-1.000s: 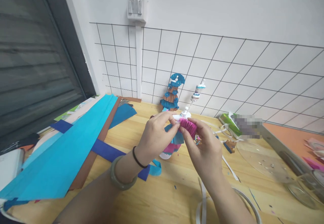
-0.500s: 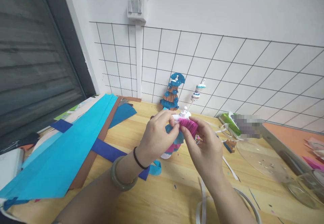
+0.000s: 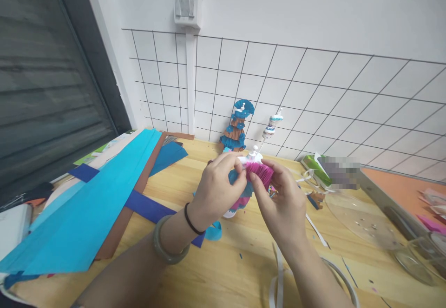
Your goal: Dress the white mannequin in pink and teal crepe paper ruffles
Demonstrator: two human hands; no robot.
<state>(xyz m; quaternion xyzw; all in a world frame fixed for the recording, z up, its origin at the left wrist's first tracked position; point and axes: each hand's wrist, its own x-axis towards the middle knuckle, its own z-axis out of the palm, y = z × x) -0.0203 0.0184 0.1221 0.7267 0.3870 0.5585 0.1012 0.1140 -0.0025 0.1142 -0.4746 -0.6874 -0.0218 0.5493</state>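
Between my hands is a strip of pleated magenta crepe paper point(image 3: 260, 173), its folds fanned out. My right hand point(image 3: 284, 196) pinches it from the right, thumb across the front. At its left end, the thumb and forefinger of my left hand point(image 3: 219, 178) are closed on the edge. Just behind the pleats, a small white figure point(image 3: 255, 154) shows its round head and shoulders. Below the strip hangs a skirt in blue and magenta layers point(image 3: 240, 202), partly covered by my hands. A white piece near my left fingertips is too small to make out.
Sheets of turquoise crepe paper point(image 3: 90, 201) and a dark blue strip point(image 3: 149, 206) lie at left. Against the wall stand a blue-and-brown paper-dressed figure point(image 3: 234, 131) and a wrapped stick figure point(image 3: 270, 129). White tape strips point(image 3: 317, 231) and a clear jar point(image 3: 421, 257) are at right.
The magenta pleats have spread slightly and tilted between my fingers. My hands have otherwise hardly moved.
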